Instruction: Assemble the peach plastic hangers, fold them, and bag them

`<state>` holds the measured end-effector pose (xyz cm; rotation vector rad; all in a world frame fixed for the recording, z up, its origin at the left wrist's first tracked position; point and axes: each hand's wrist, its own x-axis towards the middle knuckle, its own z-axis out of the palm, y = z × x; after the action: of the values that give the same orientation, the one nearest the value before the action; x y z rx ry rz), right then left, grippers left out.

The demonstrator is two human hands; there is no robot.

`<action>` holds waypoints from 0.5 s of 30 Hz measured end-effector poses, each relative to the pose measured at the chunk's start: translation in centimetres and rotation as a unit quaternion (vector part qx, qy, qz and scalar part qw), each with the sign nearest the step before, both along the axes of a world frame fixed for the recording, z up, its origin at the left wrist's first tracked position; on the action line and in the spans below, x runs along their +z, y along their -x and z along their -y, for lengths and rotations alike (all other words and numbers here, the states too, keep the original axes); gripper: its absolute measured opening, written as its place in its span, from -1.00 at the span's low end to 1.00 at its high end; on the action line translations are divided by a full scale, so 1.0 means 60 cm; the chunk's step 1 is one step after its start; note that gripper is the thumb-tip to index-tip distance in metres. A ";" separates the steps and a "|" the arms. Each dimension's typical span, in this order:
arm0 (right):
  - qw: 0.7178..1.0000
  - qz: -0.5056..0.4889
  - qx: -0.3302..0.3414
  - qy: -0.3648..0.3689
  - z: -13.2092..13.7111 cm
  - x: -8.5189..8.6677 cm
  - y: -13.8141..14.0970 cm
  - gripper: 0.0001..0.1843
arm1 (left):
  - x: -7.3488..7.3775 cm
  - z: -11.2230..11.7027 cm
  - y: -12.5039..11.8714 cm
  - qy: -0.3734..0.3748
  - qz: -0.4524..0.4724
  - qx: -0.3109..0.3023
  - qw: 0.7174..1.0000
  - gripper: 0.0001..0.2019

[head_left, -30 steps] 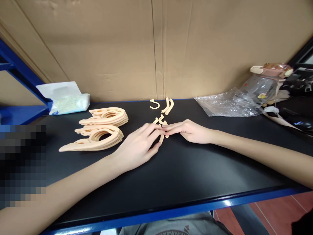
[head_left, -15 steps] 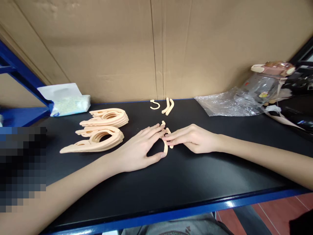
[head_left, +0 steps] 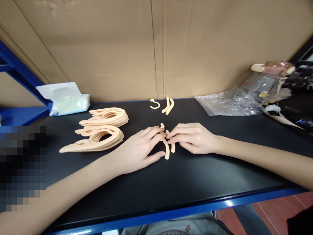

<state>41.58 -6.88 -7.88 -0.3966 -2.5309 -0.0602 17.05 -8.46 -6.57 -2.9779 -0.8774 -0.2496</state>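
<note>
Just right of the table's middle, my left hand (head_left: pixel 144 147) lies over a cream curved plastic hanger piece (head_left: pixel 167 152). Its fingertips hold the upper part down, and the thumb touches the lower edge. A small tip of cream plastic (head_left: pixel 162 125) shows beyond those fingers. My right hand (head_left: pixel 194 138) pinches a second hanger piece (head_left: pixel 173 148) close beside the first, with thumb and fingers together at its upper part. The fingers hide where the two pieces meet, so I cannot tell whether they are joined.
Two stacks of cream folding hangers (head_left: pixel 105 117) lie at the left. Towards the back are a loose hook (head_left: pixel 156 104) and two curved arms (head_left: pixel 168 106). A tissue pack (head_left: pixel 69 102) stands back left; clear plastic wrap (head_left: pixel 227 102) and a transparent bottle (head_left: pixel 260 86) are at the right.
Both cream pieces have shifted slightly towards me, and more of the first one's lower end shows below my left thumb. My right fingers have become more bent around the second piece.
</note>
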 end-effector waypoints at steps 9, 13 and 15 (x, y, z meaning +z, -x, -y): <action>0.988 0.007 -0.135 0.070 -0.015 -0.007 0.004 -0.72 | 0.001 -0.001 -0.001 -0.013 -0.003 -0.001 1.000 -0.58; 0.987 0.021 -0.142 0.068 -0.017 -0.008 0.005 -0.75 | 0.002 0.000 -0.001 -0.017 -0.001 -0.002 1.000 -0.60; 0.987 0.022 -0.141 0.069 -0.017 -0.008 0.005 -0.76 | 0.001 0.000 -0.002 -0.021 0.000 -0.003 1.000 -0.61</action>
<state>41.27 -5.86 -8.33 -0.8152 -2.5115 0.0003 17.15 -8.48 -6.51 -2.9428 -0.8528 -0.2639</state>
